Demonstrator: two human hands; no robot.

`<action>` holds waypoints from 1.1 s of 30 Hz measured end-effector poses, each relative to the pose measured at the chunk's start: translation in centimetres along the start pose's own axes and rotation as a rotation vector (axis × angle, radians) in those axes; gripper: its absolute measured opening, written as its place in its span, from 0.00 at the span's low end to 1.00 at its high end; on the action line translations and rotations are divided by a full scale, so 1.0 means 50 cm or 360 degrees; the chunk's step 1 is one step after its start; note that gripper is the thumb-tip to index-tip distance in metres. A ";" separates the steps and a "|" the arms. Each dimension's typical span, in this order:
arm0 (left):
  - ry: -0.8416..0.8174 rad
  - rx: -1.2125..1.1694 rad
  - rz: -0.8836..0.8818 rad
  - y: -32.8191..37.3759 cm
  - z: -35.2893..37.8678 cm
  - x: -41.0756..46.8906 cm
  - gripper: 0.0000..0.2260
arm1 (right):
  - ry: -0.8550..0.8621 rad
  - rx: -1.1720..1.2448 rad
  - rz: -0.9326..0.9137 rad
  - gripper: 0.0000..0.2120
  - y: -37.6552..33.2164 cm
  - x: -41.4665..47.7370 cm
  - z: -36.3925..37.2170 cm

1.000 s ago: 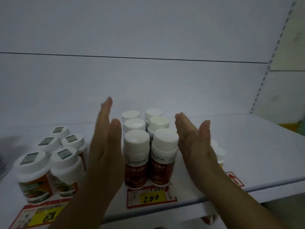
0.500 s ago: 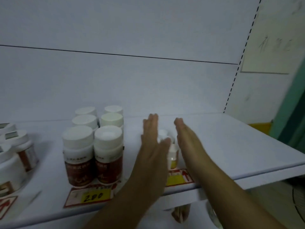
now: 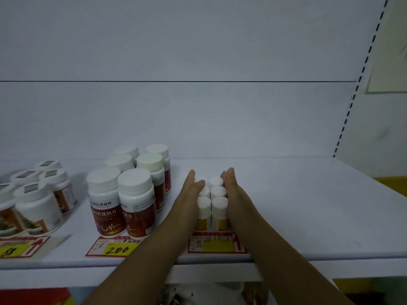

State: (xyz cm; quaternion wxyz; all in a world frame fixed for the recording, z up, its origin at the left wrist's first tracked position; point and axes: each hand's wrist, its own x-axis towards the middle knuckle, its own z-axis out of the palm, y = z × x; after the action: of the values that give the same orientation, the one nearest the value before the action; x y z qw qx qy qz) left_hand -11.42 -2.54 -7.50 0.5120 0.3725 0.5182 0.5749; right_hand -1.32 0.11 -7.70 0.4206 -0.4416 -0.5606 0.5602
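Several small white-capped bottles with yellow labels (image 3: 212,205) stand in two short rows on the white shelf (image 3: 308,216). My left hand (image 3: 189,194) lies flat against the left side of the group with straight fingers. My right hand (image 3: 233,194) presses flat against its right side. The bottles sit squeezed between both palms, behind a red and yellow price tag (image 3: 217,243).
Left of my hands stand several larger red-labelled bottles (image 3: 127,194) behind a tag reading 200 (image 3: 114,247). Farther left are white jars (image 3: 37,201) with a tag reading 88. The shelf's back wall (image 3: 198,117) is close; bare shelf stretches right.
Both hands moved right from the red-labelled bottles to the small yellow-labelled ones, then closed in flat against their sides. The view shifted right too.
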 end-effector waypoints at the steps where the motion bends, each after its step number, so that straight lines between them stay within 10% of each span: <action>1: -0.0017 0.0053 -0.0014 0.001 -0.001 -0.005 0.23 | -0.0009 0.0012 0.0009 0.28 -0.001 -0.001 0.001; 14: -0.0099 0.0013 -0.0128 -0.007 -0.017 0.003 0.27 | 0.0045 -0.0184 -0.0031 0.40 0.012 0.013 0.005; 23: -0.0062 0.0276 0.0121 -0.006 -0.014 -0.025 0.36 | 0.0103 -0.0250 -0.0049 0.44 0.018 0.013 0.002; 33: 0.0113 0.0894 0.0694 0.009 0.007 -0.053 0.24 | 0.0205 -0.0166 -0.0098 0.38 0.009 -0.006 0.009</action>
State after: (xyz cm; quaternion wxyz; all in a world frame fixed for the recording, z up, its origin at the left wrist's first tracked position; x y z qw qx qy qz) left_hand -10.67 -5.03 -6.70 0.2365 0.5802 0.5819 0.5184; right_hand -1.67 -0.30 -8.14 0.4493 -0.4804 -0.5741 0.4876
